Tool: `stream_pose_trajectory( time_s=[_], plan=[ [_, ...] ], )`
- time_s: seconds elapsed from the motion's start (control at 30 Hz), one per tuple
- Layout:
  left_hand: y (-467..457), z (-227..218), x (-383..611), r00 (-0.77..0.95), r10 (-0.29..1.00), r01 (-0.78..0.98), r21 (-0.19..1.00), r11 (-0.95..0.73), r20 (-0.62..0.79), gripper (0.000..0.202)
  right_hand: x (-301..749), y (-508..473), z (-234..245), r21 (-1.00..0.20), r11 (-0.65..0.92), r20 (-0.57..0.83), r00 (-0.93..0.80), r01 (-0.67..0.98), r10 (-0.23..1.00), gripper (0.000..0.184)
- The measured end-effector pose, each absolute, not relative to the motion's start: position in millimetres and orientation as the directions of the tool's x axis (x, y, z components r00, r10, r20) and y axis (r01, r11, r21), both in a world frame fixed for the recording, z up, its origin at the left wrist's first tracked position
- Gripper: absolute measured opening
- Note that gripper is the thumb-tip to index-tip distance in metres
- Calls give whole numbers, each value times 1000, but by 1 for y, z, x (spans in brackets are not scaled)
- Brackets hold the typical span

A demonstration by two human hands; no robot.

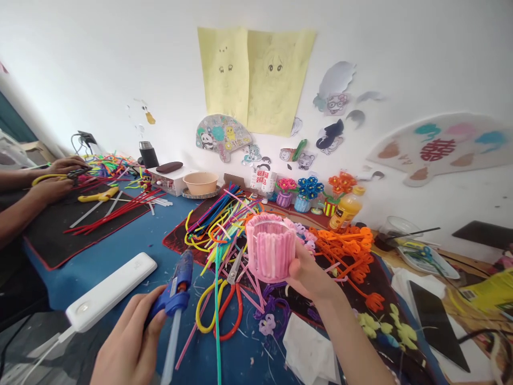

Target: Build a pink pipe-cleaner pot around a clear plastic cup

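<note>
My left hand [128,342] is closed around the handle of a blue hot glue gun [178,283], whose nozzle points away over the table and whose glue stick sticks out toward me. My right hand [308,275] grips a small cup wrapped in pink pipe cleaners [271,247] and holds it upright above the table. Under the cup lie red-and-yellow-handled scissors [226,307] and a heap of coloured pipe cleaners [218,219].
A white power strip [110,291] lies left of the glue gun. Orange pipe-cleaner shapes [350,243], small pipe-cleaner flower pots [306,192], a juice bottle [345,209] and a beige bowl [200,183] stand behind. Another person's hands [52,179] work at the far left.
</note>
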State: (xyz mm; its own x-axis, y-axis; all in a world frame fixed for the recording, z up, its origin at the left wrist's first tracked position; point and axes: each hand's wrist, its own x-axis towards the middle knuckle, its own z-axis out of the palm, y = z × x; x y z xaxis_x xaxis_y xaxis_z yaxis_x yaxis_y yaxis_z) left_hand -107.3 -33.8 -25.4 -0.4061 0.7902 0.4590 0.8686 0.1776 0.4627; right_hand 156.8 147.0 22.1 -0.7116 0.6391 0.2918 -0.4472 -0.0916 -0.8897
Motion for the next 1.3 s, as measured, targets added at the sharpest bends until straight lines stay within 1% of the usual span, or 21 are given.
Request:
stream_pose_trajectory(
  time_s=[0.03, 0.13, 0.2, 0.27, 0.3, 0.33, 0.37, 0.4, 0.43, 0.47, 0.5, 0.53, 0.57, 0.6, 0.67, 0.77, 0.93, 1.07, 1.17, 1.3],
  plan=[
    [-28, -30, -109, -389, 801, 884, 430, 185, 455, 42, 158, 146, 26, -881, -106, 294, -710, -460, 639, 89],
    [-9, -52, -110, -332, 845, 941, 215, 262, 419, 49, 165, 142, 37, -854, -132, 303, -686, -504, 662, 95],
    [0, -64, -106, -315, 871, 949, 95, 302, 377, 50, 170, 139, 44, -845, -123, 304, -656, -521, 691, 98],
    [5, -64, -99, -304, 869, 947, 20, 322, 391, 49, 175, 136, 51, -840, -111, 304, -630, -531, 715, 100],
    [5, -58, -93, -289, 856, 949, 12, 314, 429, 48, 178, 135, 54, -840, -107, 303, -624, -532, 721, 101],
    [6, -49, -86, -267, 840, 957, 24, 290, 472, 46, 180, 134, 57, -841, -105, 302, -621, -531, 724, 101],
    [6, -36, -76, -245, 813, 967, 76, 242, 529, 44, 182, 132, 60, -842, -103, 301, -619, -530, 725, 102],
    [6, -20, -63, -192, 789, 979, 170, 113, 583, 38, 184, 131, 62, -841, -98, 303, -613, -532, 730, 102],
    [6, -2, -49, -152, 780, 961, 274, -25, 606, 29, 185, 130, 64, -839, -90, 305, -601, -537, 739, 103],
    [7, 15, -34, -137, 761, 916, 373, -146, 634, 21, 186, 129, 65, -833, -76, 312, -578, -548, 754, 105],
    [8, 33, -18, -125, 765, 854, 461, -241, 631, 14, 187, 128, 67, -827, -58, 322, -554, -560, 768, 107],
    [10, 48, -2, -147, 761, 785, 542, -298, 632, 11, 188, 127, 67, -821, -39, 332, -532, -569, 779, 108],
    [13, 61, 12, -181, 738, 723, 596, -348, 650, 10, 189, 125, 68, -820, -20, 341, -517, -572, 785, 109],
    [15, 71, 25, -191, 731, 666, 634, -393, 655, 12, 190, 125, 69, -822, -4, 349, -510, -569, 786, 109],
    [21, 84, 44, -247, 731, 585, 700, -410, 636, 12, 193, 123, 71, -835, 19, 356, -514, -549, 781, 106],
    [26, 90, 56, -284, 718, 552, 721, -420, 636, 12, 196, 121, 74, -859, 37, 341, -516, -511, 786, 106],
    [30, 91, 59, -267, 702, 581, 691, -430, 661, 13, 197, 120, 76, -871, 54, 327, -494, -488, 806, 112],
    [34, 93, 62, -261, 691, 585, 679, -443, 675, 12, 197, 122, 77, -850, 80, 362, -466, -521, 807, 108],
    [40, 95, 65, -266, 690, 606, 674, -423, 673, 14, 201, 125, 77, -854, 97, 363, -453, -512, 814, 105],
    [55, 95, 68, -237, 666, 619, 638, -458, 708, 15, 209, 133, 77, -862, 111, 356, -435, -495, 827, 104]
  ],
)
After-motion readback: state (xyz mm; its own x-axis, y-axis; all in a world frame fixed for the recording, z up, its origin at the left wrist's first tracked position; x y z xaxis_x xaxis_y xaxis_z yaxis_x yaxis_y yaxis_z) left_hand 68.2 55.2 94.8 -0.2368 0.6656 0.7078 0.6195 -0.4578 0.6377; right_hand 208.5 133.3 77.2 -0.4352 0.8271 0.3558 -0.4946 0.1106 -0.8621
